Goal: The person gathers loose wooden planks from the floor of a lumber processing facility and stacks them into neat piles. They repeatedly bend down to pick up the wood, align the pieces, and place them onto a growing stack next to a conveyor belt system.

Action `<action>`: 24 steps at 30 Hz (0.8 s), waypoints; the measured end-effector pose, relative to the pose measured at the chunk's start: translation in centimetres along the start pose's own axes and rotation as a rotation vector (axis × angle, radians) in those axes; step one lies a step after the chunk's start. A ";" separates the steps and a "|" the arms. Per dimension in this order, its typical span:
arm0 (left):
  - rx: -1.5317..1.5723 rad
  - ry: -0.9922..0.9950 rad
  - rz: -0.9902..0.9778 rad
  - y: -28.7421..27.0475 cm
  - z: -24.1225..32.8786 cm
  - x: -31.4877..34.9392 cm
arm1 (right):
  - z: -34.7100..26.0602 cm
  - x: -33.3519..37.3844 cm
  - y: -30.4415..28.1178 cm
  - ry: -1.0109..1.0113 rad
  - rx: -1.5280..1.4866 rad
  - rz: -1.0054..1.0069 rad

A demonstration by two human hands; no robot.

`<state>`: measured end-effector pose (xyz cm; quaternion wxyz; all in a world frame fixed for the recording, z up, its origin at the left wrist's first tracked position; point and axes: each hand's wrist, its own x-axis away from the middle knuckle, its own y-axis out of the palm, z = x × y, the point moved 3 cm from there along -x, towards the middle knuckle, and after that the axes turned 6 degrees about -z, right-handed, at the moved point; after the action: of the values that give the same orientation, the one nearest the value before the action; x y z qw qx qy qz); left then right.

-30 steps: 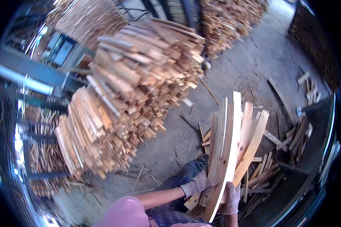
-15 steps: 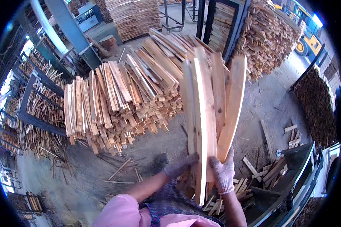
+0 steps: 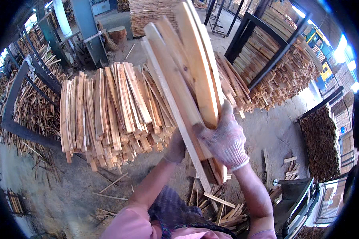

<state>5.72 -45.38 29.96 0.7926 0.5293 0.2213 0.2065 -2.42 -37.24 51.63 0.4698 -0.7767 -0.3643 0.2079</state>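
- Head view: we saw the gloved right hand (image 3: 225, 137) clamped about the lower part of a bundle of boards (image 3: 183, 71).
- Gloved left hand (image 3: 175, 147) lay against the bundle's left side; wood hid its fingers, so we could not tell how they closed.
- Bundle was held up in the air, slanting, lower ends uneven; from our view it overlapped the long board stack (image 3: 107, 107).
- Progress, as we judged it: many boards already lay side by side on that stack; the held ones were not yet set down.
- Farther out, we noted loose sticks (image 3: 235, 213) unstacked on the floor, near a dark metal trough (image 3: 293, 197).
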 end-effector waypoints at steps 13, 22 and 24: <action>-2.178 0.138 0.709 -12.5 25.7 -4.9 | -2.9 -21.5 24.9 -0.095 0.171 -0.465; -2.633 -0.386 0.600 -17.5 23.9 -15.3 | 16.0 -3.4 29.8 0.379 -0.495 0.031; -2.644 -0.337 0.584 -18.2 23.7 -15.1 | 18.5 -0.1 33.2 0.521 -0.666 0.098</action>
<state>8.58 -78.04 23.17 0.6478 -0.5720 -0.3572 0.3543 -2.50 -36.35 13.60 0.2590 -0.9291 -0.2432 -0.1023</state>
